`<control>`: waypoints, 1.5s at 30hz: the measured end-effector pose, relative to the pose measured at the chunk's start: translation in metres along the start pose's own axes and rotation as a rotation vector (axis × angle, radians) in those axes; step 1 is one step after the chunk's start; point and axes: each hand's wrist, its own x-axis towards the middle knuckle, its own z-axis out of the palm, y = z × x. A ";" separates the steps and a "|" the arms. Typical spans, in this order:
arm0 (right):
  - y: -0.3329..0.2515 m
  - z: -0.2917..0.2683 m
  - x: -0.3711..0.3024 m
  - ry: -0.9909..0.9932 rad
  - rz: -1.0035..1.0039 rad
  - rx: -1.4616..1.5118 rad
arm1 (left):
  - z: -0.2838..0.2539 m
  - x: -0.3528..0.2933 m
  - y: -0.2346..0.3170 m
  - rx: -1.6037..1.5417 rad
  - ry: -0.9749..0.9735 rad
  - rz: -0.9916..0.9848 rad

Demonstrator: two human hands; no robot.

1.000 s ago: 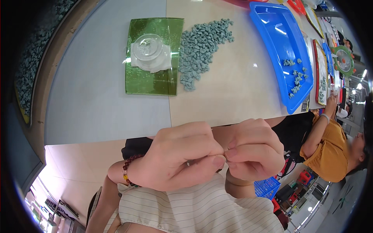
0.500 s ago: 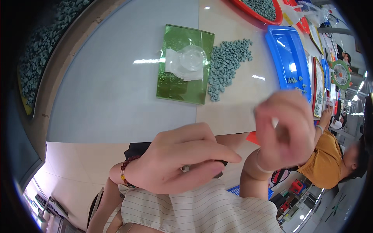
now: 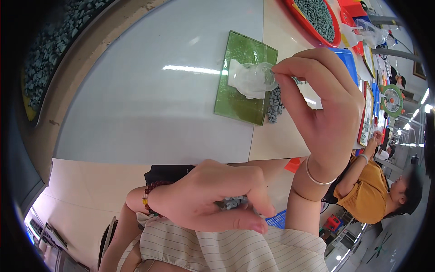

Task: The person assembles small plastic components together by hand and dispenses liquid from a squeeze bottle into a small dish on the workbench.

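Now, head view: left hand (image 3: 213, 197) curled loosely round grey-green stones (image 3: 233, 202), below the bench (image 3: 149, 113) edge, likely cupped so none drop. Right hand (image 3: 275, 72) reaches to the clear cup (image 3: 264, 78); fingertips by its rim, too small to tell if gripping. White paper (image 3: 238, 79) beneath, perhaps shielding the green plate (image 3: 240, 109). Loose pile (image 3: 274, 108) beside plate, partly behind right hand.

Left hand (image 3: 201, 192) holds grey-green pieces (image 3: 234, 202); right hand (image 3: 334, 97) is beside clear cup (image 3: 261, 78).
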 end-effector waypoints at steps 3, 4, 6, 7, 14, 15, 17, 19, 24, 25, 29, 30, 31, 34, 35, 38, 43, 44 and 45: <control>0.000 0.001 0.000 0.010 -0.018 -0.026 | 0.001 0.001 -0.003 -0.065 0.064 0.085; -0.002 0.001 0.000 0.011 -0.015 -0.024 | 0.001 0.001 -0.003 -0.064 0.068 0.085; -0.005 -0.004 -0.001 0.018 -0.007 -0.029 | 0.002 0.002 0.000 0.002 0.126 0.133; -0.007 -0.007 -0.003 0.068 0.019 0.032 | 0.006 0.002 0.003 0.002 0.122 0.131; -0.026 -0.010 -0.058 0.357 0.266 0.827 | 0.006 0.002 -0.005 0.144 0.301 0.107; -0.034 -0.005 -0.067 0.388 0.320 0.953 | 0.004 0.003 -0.007 0.258 0.246 0.153; -0.045 -0.002 -0.080 0.407 0.413 1.149 | 0.013 0.006 -0.011 0.256 0.307 0.142; -0.048 0.001 -0.087 0.426 0.414 1.100 | 0.024 0.007 -0.014 0.248 0.362 0.129; -0.050 0.000 -0.098 0.483 0.425 1.038 | 0.037 0.013 -0.026 0.211 0.452 0.101; -0.047 -0.002 -0.099 0.453 0.379 0.999 | 0.039 0.013 -0.028 0.211 0.444 0.094; -0.042 -0.007 -0.106 0.392 0.303 0.906 | 0.042 0.014 -0.034 0.237 0.427 0.142; -0.041 -0.007 -0.108 0.396 0.304 0.910 | 0.042 0.015 -0.035 0.241 0.420 0.141; -0.038 -0.008 -0.110 0.373 0.244 0.852 | 0.042 0.014 -0.035 0.245 0.420 0.138; -0.033 -0.012 -0.115 0.356 0.151 0.761 | 0.044 0.014 -0.035 0.249 0.402 0.106; -0.033 -0.013 -0.116 0.358 0.112 0.730 | 0.043 0.014 -0.036 0.263 0.393 0.103; -0.031 -0.011 -0.117 0.374 0.081 0.695 | 0.042 0.014 -0.038 0.276 0.378 0.100; -0.027 -0.014 -0.119 0.305 0.110 0.740 | 0.041 0.015 -0.031 0.210 0.389 0.016; -0.028 -0.014 -0.119 0.321 0.159 0.749 | 0.038 0.017 -0.028 0.243 0.290 -0.013; -0.029 -0.013 -0.119 0.322 0.162 0.745 | 0.036 0.018 -0.027 0.276 0.190 -0.042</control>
